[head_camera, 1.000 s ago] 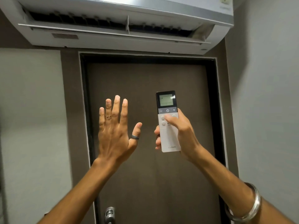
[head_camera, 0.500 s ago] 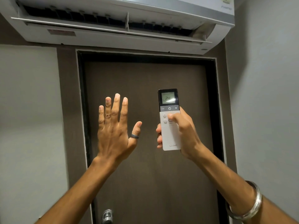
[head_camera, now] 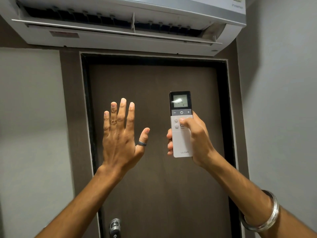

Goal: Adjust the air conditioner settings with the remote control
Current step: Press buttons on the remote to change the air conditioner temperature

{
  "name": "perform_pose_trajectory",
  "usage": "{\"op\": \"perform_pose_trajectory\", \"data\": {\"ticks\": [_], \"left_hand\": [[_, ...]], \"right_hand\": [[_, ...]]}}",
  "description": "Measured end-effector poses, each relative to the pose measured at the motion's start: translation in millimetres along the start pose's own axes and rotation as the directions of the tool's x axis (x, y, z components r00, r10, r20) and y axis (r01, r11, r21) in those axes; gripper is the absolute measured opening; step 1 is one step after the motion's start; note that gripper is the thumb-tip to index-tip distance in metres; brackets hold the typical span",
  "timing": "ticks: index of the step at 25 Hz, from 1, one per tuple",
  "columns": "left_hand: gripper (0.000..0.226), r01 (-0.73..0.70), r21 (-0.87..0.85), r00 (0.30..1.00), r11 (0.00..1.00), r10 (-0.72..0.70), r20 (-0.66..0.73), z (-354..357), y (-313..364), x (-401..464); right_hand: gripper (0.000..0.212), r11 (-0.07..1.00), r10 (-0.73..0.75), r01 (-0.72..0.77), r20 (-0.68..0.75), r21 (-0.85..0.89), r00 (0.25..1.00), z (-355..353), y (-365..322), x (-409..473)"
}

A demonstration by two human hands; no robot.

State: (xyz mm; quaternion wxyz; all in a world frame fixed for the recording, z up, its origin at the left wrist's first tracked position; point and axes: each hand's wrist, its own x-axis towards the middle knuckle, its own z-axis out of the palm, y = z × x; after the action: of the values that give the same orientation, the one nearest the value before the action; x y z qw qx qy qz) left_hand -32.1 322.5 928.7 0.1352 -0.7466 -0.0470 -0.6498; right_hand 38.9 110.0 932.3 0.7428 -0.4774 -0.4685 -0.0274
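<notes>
A white wall-mounted air conditioner [head_camera: 120,38] spans the top of the view, its front flap open over a dark vent. My right hand [head_camera: 195,140] holds a slim white remote control [head_camera: 181,143] upright, pointed up at the unit. The remote has a lit grey screen in a black top and a grey strip with minus, power and plus keys. My thumb rests on the white buttons just below that strip. My left hand [head_camera: 120,136] is raised beside the remote, palm forward, fingers straight and apart, a dark ring on the thumb. It holds nothing.
A dark brown door [head_camera: 154,186] in a black frame stands straight ahead under the unit, with a metal lock [head_camera: 114,226] low down. Grey walls [head_camera: 283,117] close in on both sides. A metal bangle [head_camera: 264,215] sits on my right wrist.
The view has tilted slightly, so the air conditioner sits higher in frame. The remote's screen display has changed. My thumb has shifted a little on the white buttons. The left hand stays raised.
</notes>
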Motion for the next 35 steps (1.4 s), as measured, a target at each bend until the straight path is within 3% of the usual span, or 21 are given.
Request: {"op": "perform_pose_trajectory", "data": {"ticks": [35], "left_hand": [[0.082,-0.002,-0.013,1.000,1.000,0.002,0.027,-11,11,-5]], "right_hand": [[0.017,0.999,0.047,-0.047,-0.001,-0.018,0.999,-3,-9,-23]]}}
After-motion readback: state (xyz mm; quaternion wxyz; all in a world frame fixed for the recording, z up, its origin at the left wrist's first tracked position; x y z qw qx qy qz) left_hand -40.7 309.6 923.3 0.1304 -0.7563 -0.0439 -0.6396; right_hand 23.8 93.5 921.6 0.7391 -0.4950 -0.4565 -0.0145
